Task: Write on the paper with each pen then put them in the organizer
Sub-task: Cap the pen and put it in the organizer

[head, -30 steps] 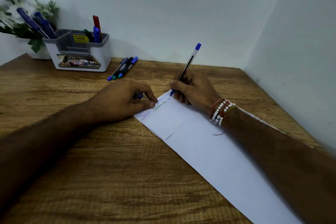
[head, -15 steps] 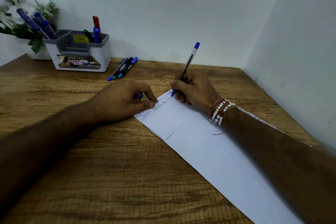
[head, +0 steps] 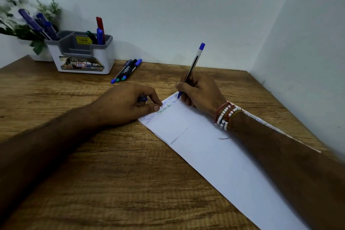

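Far left, the plant (head: 20, 22) was blurred and cut by the frame edge; we could not make out its pot. Pens stood in the grey-and-white plastic organizer (head: 82, 56), their lower halves hidden; its front label was only partly legible. Three markers (head: 127, 71) lay side by side on the grained wooden table (head: 93, 173), just right of the organizer. The left hand (head: 127, 104) pressed the paper's far corner, fingers curled around a small blue piece, mostly hidden; a cap, we thought, unsure. The paper (head: 214, 155), white and creased, ran off the lower right edge. Blue and green handwriting near its top was too small to read. The right hand (head: 199, 93) pinched a slim blue-capped pen (head: 194, 63), tip on the paper. Beaded bracelets (head: 225, 115) circled that wrist.
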